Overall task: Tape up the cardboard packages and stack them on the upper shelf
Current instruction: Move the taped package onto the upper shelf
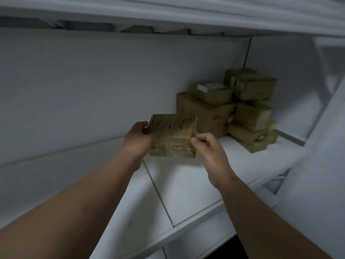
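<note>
Hidden, cropped and blurred parts

The left hand (139, 138) covers the taped cardboard package's (174, 136) left side; dark print on its top is too smeared to read. Both forearms run off the bottom edge. Red marks on the large box (203, 116) in the stack at centre right are illegible, and a blurred yellow-green object (273, 126) shows behind the stack.

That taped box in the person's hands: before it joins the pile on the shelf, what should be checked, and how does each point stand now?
1. Tape on the box: glossy tape covers the near face, ok; other faces cannot tell.
2. Left hand grips the box's left side: ok.
3. Right hand at the right edge, fingers curled; firm hold: cannot tell.
4. Bare shelf left of the pile: ok.
5. Pile steady: cannot tell; its boxes sit unevenly.
</note>
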Demonstrator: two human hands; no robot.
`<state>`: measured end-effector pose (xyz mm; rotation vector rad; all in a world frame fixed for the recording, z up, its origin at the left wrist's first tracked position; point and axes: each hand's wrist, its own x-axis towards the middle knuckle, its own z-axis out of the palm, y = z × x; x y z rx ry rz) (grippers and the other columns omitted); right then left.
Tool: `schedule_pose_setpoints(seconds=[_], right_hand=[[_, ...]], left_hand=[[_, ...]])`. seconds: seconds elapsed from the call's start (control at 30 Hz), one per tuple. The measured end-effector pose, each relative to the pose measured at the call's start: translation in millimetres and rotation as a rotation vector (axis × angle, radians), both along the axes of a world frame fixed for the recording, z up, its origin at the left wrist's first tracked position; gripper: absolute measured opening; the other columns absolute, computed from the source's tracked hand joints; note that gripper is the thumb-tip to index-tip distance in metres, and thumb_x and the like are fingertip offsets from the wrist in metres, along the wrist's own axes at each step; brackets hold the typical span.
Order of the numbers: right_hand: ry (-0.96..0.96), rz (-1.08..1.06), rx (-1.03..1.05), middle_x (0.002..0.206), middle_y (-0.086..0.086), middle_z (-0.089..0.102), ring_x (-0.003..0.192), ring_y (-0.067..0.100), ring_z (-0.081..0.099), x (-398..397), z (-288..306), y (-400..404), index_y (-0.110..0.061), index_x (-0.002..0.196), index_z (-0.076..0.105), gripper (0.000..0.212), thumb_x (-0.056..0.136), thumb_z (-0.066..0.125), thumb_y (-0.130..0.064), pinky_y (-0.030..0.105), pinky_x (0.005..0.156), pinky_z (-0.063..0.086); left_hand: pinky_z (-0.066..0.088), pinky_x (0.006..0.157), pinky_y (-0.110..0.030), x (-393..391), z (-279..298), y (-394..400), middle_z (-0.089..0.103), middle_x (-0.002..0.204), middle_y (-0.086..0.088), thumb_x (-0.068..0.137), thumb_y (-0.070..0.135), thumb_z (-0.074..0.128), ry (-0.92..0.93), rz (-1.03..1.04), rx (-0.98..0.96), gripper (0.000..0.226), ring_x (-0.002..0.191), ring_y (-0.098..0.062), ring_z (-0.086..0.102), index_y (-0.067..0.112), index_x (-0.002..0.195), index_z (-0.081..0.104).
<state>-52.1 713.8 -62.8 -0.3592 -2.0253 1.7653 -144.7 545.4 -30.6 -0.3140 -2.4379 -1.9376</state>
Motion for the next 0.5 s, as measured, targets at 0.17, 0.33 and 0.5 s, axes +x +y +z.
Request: schedule_pose_setpoints(seconds=[0.17, 0.33, 0.5], right_hand=[[0.062, -0.131, -0.249, 0.12, 0.014, 0.061, 0.109, 0.029, 0.063, 0, 6, 78, -0.021, 0.102, 0.058, 0.02, 0.089, 0.072, -0.026, 0.053, 0.097, 0.053], [0.074, -0.026, -0.407, 0.134, 0.008, 0.057, 0.107, 0.021, 0.069, -6, 17, 162, -0.036, 0.148, 0.028, 0.103, 0.065, 0.087, -0.025, 0.044, 0.09, 0.057], [0.124, 0.057, -0.328, 0.117, 0.003, 0.07, 0.101, 0.017, 0.071, -43, 44, 221, -0.028, 0.131, 0.042, 0.073, 0.073, 0.085, -0.016, 0.043, 0.1, 0.051]], left_hand=[[0.047, 0.051, -0.016, -25, 10, 100, 0.061, 0.089, 0.004, 0.092, 0.007, 0.056, 0.072, -0.175, -0.015, 0.022, 0.075, -0.012, 0.058, 0.027, 0.102, 0.055], [0.053, 0.097, -0.048, -46, 27, 181, 0.062, 0.124, 0.006, 0.077, 0.032, 0.064, 0.067, -0.267, 0.001, 0.045, 0.11, -0.02, 0.061, 0.033, 0.122, 0.057], [0.051, 0.099, -0.048, -73, 54, 241, 0.057, 0.123, -0.001, 0.073, 0.044, 0.069, 0.162, -0.159, 0.047, 0.064, 0.111, -0.025, 0.06, 0.025, 0.131, 0.051]])
